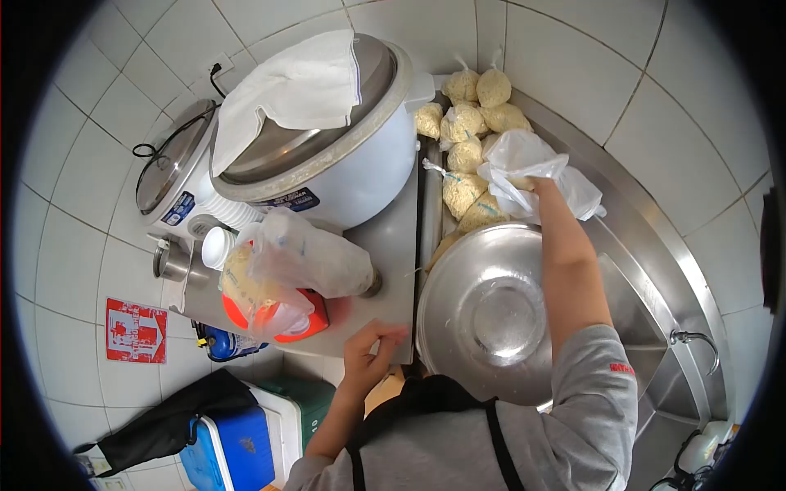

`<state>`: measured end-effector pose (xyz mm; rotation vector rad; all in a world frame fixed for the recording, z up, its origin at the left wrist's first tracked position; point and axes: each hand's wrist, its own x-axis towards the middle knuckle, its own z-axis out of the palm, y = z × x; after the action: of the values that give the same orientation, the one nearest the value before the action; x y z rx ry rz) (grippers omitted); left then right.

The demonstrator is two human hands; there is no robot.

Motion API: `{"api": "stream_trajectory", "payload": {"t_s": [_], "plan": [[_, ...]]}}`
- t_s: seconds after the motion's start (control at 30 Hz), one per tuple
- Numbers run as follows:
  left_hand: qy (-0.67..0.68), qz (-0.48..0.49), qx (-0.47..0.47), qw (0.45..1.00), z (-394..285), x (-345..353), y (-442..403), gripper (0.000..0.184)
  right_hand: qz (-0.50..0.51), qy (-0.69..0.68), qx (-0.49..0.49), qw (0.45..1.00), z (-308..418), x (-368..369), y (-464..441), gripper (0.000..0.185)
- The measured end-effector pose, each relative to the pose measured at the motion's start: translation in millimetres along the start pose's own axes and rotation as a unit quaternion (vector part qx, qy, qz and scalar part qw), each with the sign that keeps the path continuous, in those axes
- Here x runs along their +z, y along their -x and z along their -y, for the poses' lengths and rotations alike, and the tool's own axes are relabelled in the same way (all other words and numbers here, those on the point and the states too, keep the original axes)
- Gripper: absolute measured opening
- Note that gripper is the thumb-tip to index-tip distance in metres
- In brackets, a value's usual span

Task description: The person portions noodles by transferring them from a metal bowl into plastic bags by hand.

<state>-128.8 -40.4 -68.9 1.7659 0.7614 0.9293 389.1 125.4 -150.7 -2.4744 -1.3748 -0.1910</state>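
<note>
My right hand (pixel 536 186) reaches over the steel basin to a white plastic bag (pixel 524 159), with most of its fingers hidden in the plastic. It grips the bag, and something pale yellow shows through. Around it lie several knotted clear bags of pale yellow shredded food (pixel 464 192). A large round steel bowl (pixel 503 319) is upside down or lid-like in front of my body, below the right forearm. My left hand (pixel 372 352) hovers by the counter's front edge, fingers loosely bent, thumb apart, holding nothing visible.
On the left counter stand a large rice cooker (pixel 344 172) with a white cloth (pixel 295 82), a smaller cooker (pixel 176 172), stacked cups (pixel 233 211), and plastic bags (pixel 307 254) beside a red container (pixel 307 319). A faucet (pixel 696 344) is at right; coolers (pixel 246 442) stand below left.
</note>
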Motion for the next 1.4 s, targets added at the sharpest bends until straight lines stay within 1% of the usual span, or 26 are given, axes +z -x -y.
{"api": "stream_trajectory", "payload": {"t_s": [0.1, 0.2, 0.3, 0.4, 0.47, 0.5, 0.53, 0.57, 0.6, 0.63, 0.67, 0.7, 0.73, 0.77, 0.83, 0.9, 0.97, 1.03, 1.07, 1.1, 1.13, 1.17, 1.23, 1.27, 1.37, 1.4], "plan": [[-0.084, 0.056, 0.013, 0.995, -15.8, 1.0, -7.7, 0.014, -0.008, -0.021, -0.026, 0.999, -9.1, -25.7, 5.2, 0.034], [-0.072, 0.074, 0.037, 0.994, -6.3, 10.3, -2.8, 0.019, -0.016, -0.047, -0.065, 0.997, -23.0, -66.6, 28.8, 0.034], [-0.097, 0.059, 0.05, 0.992, 2.5, 18.8, -2.6, 0.017, -0.005, -0.069, -0.096, 0.993, -48.7, -124.7, 85.6, 0.034], [-0.031, 0.054, 0.039, 0.997, -11.4, 36.1, -24.5, 0.013, 0.014, -0.076, -0.086, 0.993, -65.9, -190.3, 153.4, 0.034], [-0.082, 0.124, 0.116, 0.982, -23.9, 62.8, -53.4, 0.013, 0.014, -0.076, -0.074, 0.994, -71.2, -226.9, 193.4, 0.034], [-0.04, 0.141, 0.126, 0.981, -26.5, 84.1, -68.3, 0.016, 0.014, -0.077, -0.067, 0.995, -70.3, -242.3, 211.4, 0.035], [0.0, 0.159, 0.137, 0.978, -29.8, 107.9, -86.2, 0.02, 0.01, -0.08, -0.063, 0.995, -70.2, -257.3, 228.0, 0.035], [0.011, 0.178, 0.12, 0.977, -29.1, 131.1, -108.3, 0.032, 0.005, -0.082, -0.057, 0.995, -69.7, -271.7, 244.0, 0.035], [0.024, 0.127, 0.132, 0.983, -20.9, 161.2, -133.7, 0.04, -0.001, -0.083, -0.053, 0.995, -70.0, -285.6, 258.9, 0.035], [-0.009, 0.097, 0.137, 0.986, -19.2, 183.5, -164.4, 0.053, -0.009, -0.083, -0.05, 0.995, -68.2, -299.0, 273.2, 0.035], [0.029, 0.063, 0.148, 0.987, -20.1, 203.8, -193.5, 0.069, -0.018, -0.085, -0.05, 0.995, -67.2, -311.2, 285.9, 0.035], [-0.03, 0.122, 0.086, 0.988, -44.2, 201.8, -206.5, 0.082, -0.027, -0.086, -0.051, 0.995, -65.8, -321.9, 296.8, 0.035], [-0.022, 0.154, 0.154, 0.976, -40.1, 215.4, -225.7, 0.089, -0.037, -0.084, -0.058, 0.994, -63.9, -332.1, 306.3, 0.035], [0.094, 0.195, 0.165, 0.962, -48.1, 225.9, -231.4, 0.07, -0.048, -0.081, -0.066, 0.993, -59.5, -340.9, 314.5, 0.035], [0.017, 0.267, 0.172, 0.948, -60.9, 232.5, -235.5, 0.045, -0.071, -0.064, -0.102, 0.99, -51.0, -352.0, 322.6, 0.036], [0.074, 0.226, 0.149, 0.96, -76.3, 238.5, -220.5, 0.028, -0.101, -0.028, -0.16, 0.981, -45.0, -353.1, 320.6, 0.036], [0.06, 0.187, 0.178, 0.964, -55.0, 266.1, -233.6, 0.019, -0.149, 0.027, -0.253, 0.955, -48.9, -336.7, 307.0, 0.036], [0.037, 0.204, 0.107, 0.973, -38.8, 280.4, -243.0, 0.023, -0.193, 0.07, -0.304, 0.93, -57.6, -324.3, 302.8, 0.037], [0.026, 0.205, 0.091, 0.974, -30.0, 289.7, -246.5, 0.025, -0.058, 0.017, -0.181, 0.982, -34.4, -341.5, 314.8, 0.037], [0.145, 0.209, 0.009, 0.967, -33.5, 292.7, -234.7, 0.029, 0.058, -0.007, -0.036, 0.998, -11.1, -358.9, 327.1, 0.037], [0.165, 0.288, 0.003, 0.943, -18.0, 292.5, -242.8, 0.031, -0.07, -0.056, -0.178, 0.98, -24.3, -352.6, 334.7, 0.034], [0.278, 0.273, -0.094, 0.916, -3.9, 304.2, -250.1, 0.034, -0.079, -0.122, -0.131, 0.981, -28.9, -354.5, 344.0, 0.033], [0.308, 0.238, -0.089, 0.917, -2.3, 285.8, -248.5, 0.034, -0.094, -0.259, -0.045, 0.96, -31.3, -355.4, 360.7, 0.032], [0.315, 0.197, -0.184, 0.91, -7.5, 281.8, -255.4, 0.029, -0.13, -0.297, -0.031, 0.945, -37.6, -351.8, 365.1, 0.028], [0.35, 0.048, -0.226, 0.908, -38.7, 264.8, -251.8, 0.025, -0.234, -0.393, 0.04, 0.888, -39.6, -357.6, 368.5, 0.013], [0.368, 0.046, -0.221, 0.902, -45.5, 256.3, -246.3, 0.024, -0.252, -0.388, 0.056, 0.885, -57.3, -350.2, 364.3, 0.023]]}}
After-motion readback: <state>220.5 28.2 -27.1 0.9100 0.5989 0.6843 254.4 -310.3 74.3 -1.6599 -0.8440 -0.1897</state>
